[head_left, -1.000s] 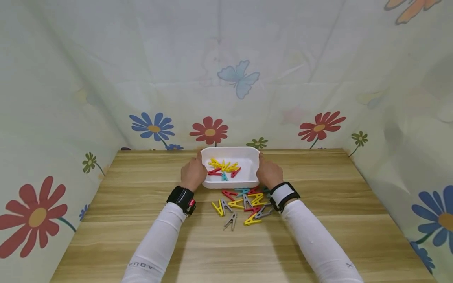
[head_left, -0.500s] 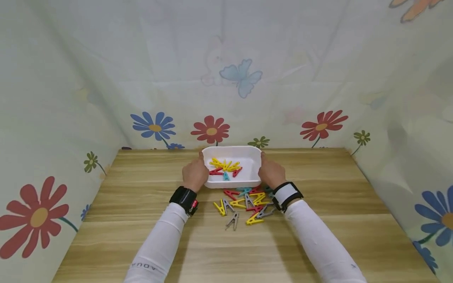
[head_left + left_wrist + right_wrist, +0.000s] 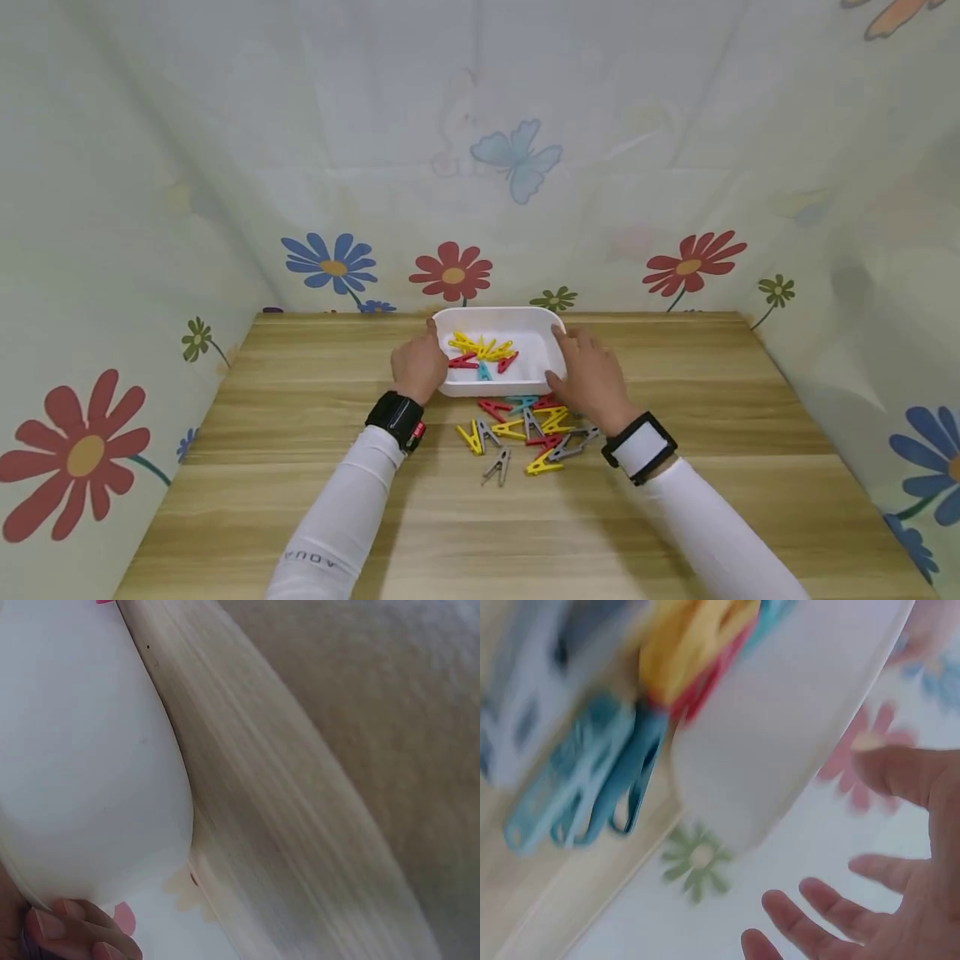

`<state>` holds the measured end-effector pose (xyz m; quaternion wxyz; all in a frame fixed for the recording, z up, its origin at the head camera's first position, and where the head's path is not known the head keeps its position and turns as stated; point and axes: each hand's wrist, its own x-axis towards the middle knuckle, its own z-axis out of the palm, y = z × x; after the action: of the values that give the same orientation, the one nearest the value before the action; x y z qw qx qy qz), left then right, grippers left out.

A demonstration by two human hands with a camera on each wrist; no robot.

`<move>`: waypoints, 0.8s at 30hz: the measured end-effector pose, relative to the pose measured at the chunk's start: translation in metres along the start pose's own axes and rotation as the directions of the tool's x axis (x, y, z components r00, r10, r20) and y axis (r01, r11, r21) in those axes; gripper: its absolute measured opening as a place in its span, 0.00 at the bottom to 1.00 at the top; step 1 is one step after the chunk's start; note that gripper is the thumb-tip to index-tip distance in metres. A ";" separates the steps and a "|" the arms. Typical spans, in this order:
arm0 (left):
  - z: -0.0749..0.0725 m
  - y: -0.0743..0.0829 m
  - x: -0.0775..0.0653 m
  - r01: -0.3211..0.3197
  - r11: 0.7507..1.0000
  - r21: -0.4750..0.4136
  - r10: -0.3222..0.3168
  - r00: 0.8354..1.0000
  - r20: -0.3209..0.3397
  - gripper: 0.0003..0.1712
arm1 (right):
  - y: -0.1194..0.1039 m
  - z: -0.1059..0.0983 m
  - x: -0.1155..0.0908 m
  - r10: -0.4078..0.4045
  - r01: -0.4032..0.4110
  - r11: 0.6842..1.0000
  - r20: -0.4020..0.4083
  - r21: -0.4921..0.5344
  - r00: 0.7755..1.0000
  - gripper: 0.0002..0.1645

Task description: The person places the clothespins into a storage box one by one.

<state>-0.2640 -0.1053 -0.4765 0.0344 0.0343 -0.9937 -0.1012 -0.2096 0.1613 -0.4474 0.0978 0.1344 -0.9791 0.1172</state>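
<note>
A white plastic tray (image 3: 487, 388) stands near the table's back edge, with yellow, red and teal clothespins (image 3: 480, 348) inside. My left hand (image 3: 418, 364) grips its left end; in the left wrist view fingertips (image 3: 71, 930) curl at the rim. At the right end, my right hand (image 3: 594, 379) is spread, thumb and fingers apart. The right wrist view, blurred, shows that hand (image 3: 889, 892) holding nothing, beside the tray wall (image 3: 742, 750). In front of the tray lies a loose pile of red, yellow, grey and teal clothespins (image 3: 528, 427).
The wood-grain table (image 3: 337, 517) ends at the back against a flower-patterned cloth (image 3: 360, 175), which also hangs along both sides. One grey clothespin (image 3: 497, 467) lies nearest the front of the pile.
My right hand has loosened from the tray's right end, its fingers spreading and its wrist swinging outward. The left hand keeps its grip. The whole view has shifted slightly.
</note>
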 end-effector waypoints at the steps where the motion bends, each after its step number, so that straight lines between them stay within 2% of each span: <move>1: -0.001 0.000 0.000 -0.001 1.000 0.008 0.001 1.000 0.002 0.39 | -0.006 -0.001 -0.008 -0.037 0.037 0.999 0.014 -0.005 0.999 0.46; 4: -0.001 0.000 -0.001 -0.005 1.000 0.027 0.005 1.000 0.003 0.39 | -0.027 0.002 -0.034 -0.172 0.173 0.985 0.048 0.001 0.984 0.45; 6: 0.000 -0.001 -0.002 -0.006 0.999 0.033 0.006 1.000 0.005 0.39 | -0.038 0.005 -0.049 -0.280 0.280 0.960 0.075 0.016 0.957 0.41; 8: 0.000 0.000 0.000 -0.009 0.999 0.031 0.009 1.000 -0.002 0.39 | -0.047 0.007 -0.059 -0.386 0.385 0.922 0.111 0.031 0.916 0.35; 11: -0.002 0.001 0.001 -0.009 1.000 0.030 0.009 1.000 -0.002 0.40 | -0.054 0.009 -0.069 -0.531 0.528 0.847 0.158 0.063 0.833 0.26; 13: -0.004 0.001 0.001 -0.008 1.000 0.030 0.008 1.000 -0.010 0.39 | -0.058 0.011 -0.074 -0.596 0.595 0.801 0.168 0.061 0.785 0.23; 15: -0.004 0.001 0.001 -0.005 1.000 0.028 0.005 1.000 -0.015 0.39 | -0.061 0.014 -0.078 -0.633 0.634 0.771 0.171 0.054 0.755 0.21; 19: -0.003 -0.001 -0.001 -0.010 1.000 0.022 0.010 1.000 -0.023 0.37 | -0.063 0.021 -0.084 -0.661 0.674 0.738 0.204 0.007 0.722 0.19; 24: -0.002 0.000 -0.002 -0.018 1.000 0.007 0.018 0.999 -0.027 0.37 | -0.063 0.028 -0.089 -0.668 0.686 0.728 0.222 -0.006 0.711 0.18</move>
<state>-0.2618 -0.1051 -0.4751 0.0486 0.0270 -0.9937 -0.0968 -0.1117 0.1167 -0.4816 0.0387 0.4905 -0.8705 0.0157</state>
